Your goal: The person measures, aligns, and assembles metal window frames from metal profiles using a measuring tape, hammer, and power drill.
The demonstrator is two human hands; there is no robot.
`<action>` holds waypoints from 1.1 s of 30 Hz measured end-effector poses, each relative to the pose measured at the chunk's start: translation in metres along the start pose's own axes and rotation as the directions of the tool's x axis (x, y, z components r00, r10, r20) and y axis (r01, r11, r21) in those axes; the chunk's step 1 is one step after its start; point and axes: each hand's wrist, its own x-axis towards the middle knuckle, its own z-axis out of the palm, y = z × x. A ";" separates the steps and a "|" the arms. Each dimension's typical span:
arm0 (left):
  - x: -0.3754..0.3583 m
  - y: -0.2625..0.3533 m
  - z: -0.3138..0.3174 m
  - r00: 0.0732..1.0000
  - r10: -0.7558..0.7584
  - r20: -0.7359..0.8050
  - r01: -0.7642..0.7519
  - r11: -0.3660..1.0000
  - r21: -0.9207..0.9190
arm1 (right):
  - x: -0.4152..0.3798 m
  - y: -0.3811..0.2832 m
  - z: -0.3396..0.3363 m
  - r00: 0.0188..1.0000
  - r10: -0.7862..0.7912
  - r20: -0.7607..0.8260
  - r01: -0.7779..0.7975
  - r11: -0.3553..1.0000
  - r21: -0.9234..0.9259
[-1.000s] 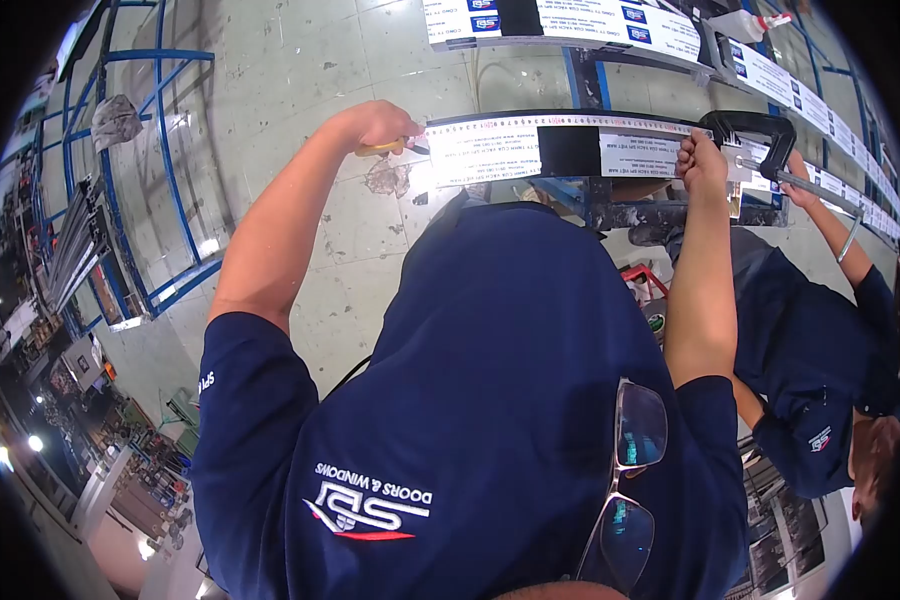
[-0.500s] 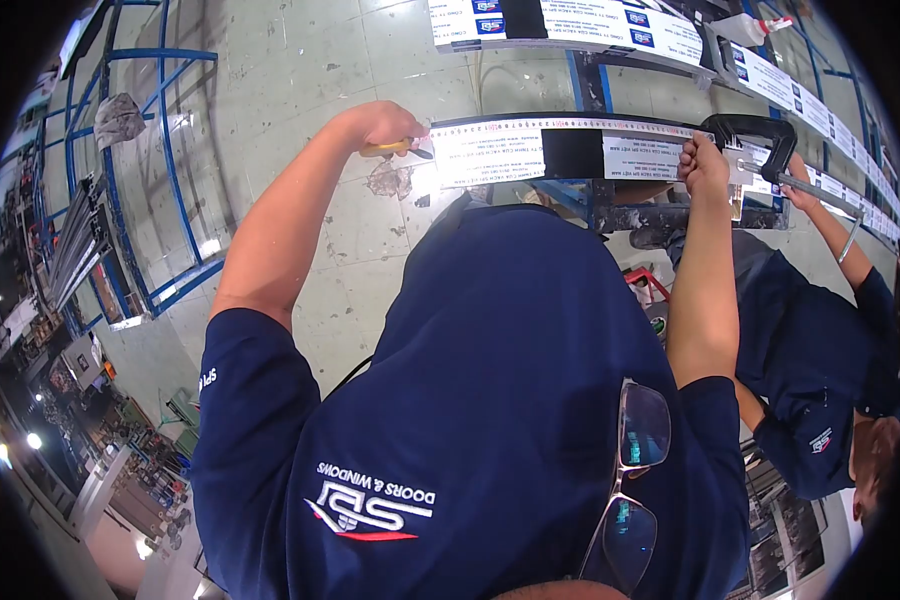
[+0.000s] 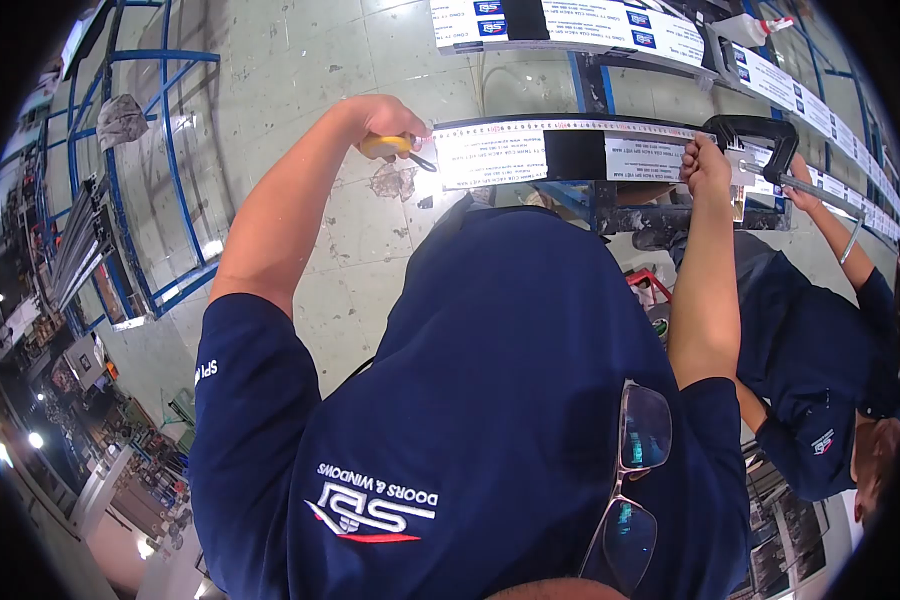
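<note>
My left hand (image 3: 380,120) is closed round a yellow tape measure (image 3: 385,147), just past the left end of a white-film-wrapped profile (image 3: 480,160). The drawn-out blade (image 3: 570,126) lies along the profile's far edge, its numbers showing. At the other end, my right hand (image 3: 705,165) pinches with curled fingers at the blade's end, over the profile; the fingertips are partly hidden. Right beside that hand, a black clamp (image 3: 785,145) grips the profile. A black band (image 3: 576,155) crosses the profile between my hands.
A co-worker's hand (image 3: 802,190) is at the clamp's screw, on the right. More wrapped profiles (image 3: 570,25) lie beyond, with a white bottle (image 3: 750,28) on them. Blue metal frames (image 3: 160,150) stand at left. Glasses (image 3: 630,480) hang on my shirt.
My left hand has tilted and shifted slightly, showing more of the yellow tape measure. My right hand, the clamp and the profile have stayed nearly in place.
</note>
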 end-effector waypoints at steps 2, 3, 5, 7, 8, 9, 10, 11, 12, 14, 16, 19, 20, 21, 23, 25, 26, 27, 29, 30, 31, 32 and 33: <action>-0.001 0.001 0.000 0.999 -0.037 0.012 0.037 0.999 -0.016 | 0.002 0.001 -0.001 1.000 0.004 -0.010 -0.004 1.000 0.005; -0.002 0.002 -0.001 0.999 -0.036 0.010 0.036 0.999 -0.016 | 0.002 0.001 -0.001 1.000 0.002 -0.015 -0.002 1.000 0.008; -0.004 0.003 0.000 0.999 -0.038 0.020 0.038 0.999 -0.015 | 0.002 0.002 -0.001 1.000 0.000 -0.016 0.000 1.000 0.011; -0.010 0.005 0.002 0.999 -0.039 0.006 0.039 0.999 -0.015 | 0.000 0.001 -0.001 1.000 0.000 0.002 0.000 1.000 0.019; -0.012 0.007 0.002 0.999 -0.039 -0.005 0.039 0.999 -0.013 | -0.001 0.000 0.000 1.000 -0.005 0.003 0.005 1.000 0.020; -0.011 0.007 0.000 0.999 -0.034 -0.010 0.034 0.999 -0.013 | -0.002 0.000 0.001 1.000 -0.003 -0.009 0.003 1.000 0.026; -0.009 0.006 0.000 0.999 -0.035 0.006 0.035 0.999 -0.011 | -0.005 0.000 0.002 1.000 0.002 -0.022 -0.001 1.000 0.031; -0.007 0.005 0.000 0.999 -0.037 0.023 0.038 0.999 -0.009 | -0.007 -0.001 0.004 1.000 -0.002 -0.022 0.002 1.000 0.031; -0.005 0.004 0.000 0.999 -0.036 0.022 0.036 0.999 -0.010 | -0.009 -0.002 0.005 0.999 -0.011 -0.039 0.011 1.000 0.016; -0.003 0.001 0.001 0.999 -0.036 0.010 0.037 0.999 -0.034 | -0.009 0.001 0.006 0.998 -0.018 -0.055 0.018 1.000 -0.002; 0.007 -0.022 -0.014 0.969 0.231 0.090 -0.246 0.940 0.235 | -0.007 0.001 0.004 1.000 0.000 0.009 0.000 1.000 0.014; 0.033 -0.027 -0.017 0.876 0.422 0.235 -0.476 0.671 0.569 | 0.018 0.017 -0.001 0.984 -0.144 -0.104 0.151 0.987 0.061; 0.029 -0.024 -0.017 0.851 0.457 0.259 -0.520 0.664 0.537 | 0.009 0.015 0.000 0.984 -0.170 -0.059 0.174 0.982 0.074; 0.027 -0.024 -0.016 0.869 0.434 0.236 -0.494 0.753 0.435 | -0.009 0.005 0.005 0.990 -0.101 -0.101 0.103 0.995 0.014; 0.007 -0.010 -0.002 0.987 0.160 0.014 -0.157 0.981 -0.112 | -0.006 0.005 0.009 0.996 -0.044 -0.081 0.050 0.996 0.075; 0.009 -0.012 -0.002 0.985 0.169 0.015 -0.166 0.979 -0.114 | -0.015 0.003 0.013 0.996 -0.039 -0.082 0.045 0.996 0.080; 0.010 -0.012 -0.002 0.987 0.162 0.007 -0.159 0.979 -0.124 | -0.017 0.003 0.014 0.996 -0.033 -0.083 0.039 0.997 0.070; 0.010 -0.013 -0.002 0.986 0.169 0.005 -0.167 0.979 -0.117 | -0.020 0.002 0.016 0.996 -0.027 -0.083 0.032 0.998 0.060; 0.006 -0.010 -0.001 0.988 0.153 -0.009 -0.153 0.985 -0.077 | -0.027 0.001 0.018 0.995 -0.040 -0.092 0.046 0.997 0.067; 0.012 -0.017 -0.002 0.983 0.186 -0.008 -0.186 0.980 -0.066 | -0.030 0.000 0.019 0.993 -0.050 -0.110 0.057 0.997 0.056; 0.018 -0.023 -0.005 0.981 0.193 -0.009 -0.193 0.980 -0.051 | -0.034 -0.001 0.021 0.990 -0.060 -0.130 0.067 0.997 0.048; 0.019 -0.029 -0.009 0.918 0.392 0.052 -0.394 0.896 0.207 | -0.037 0.000 0.020 0.990 -0.083 -0.117 0.092 0.993 0.079; 0.021 -0.034 -0.011 0.817 0.552 0.167 -0.563 0.704 0.432 | -0.042 0.006 0.020 0.990 -0.130 -0.055 0.135 0.987 0.092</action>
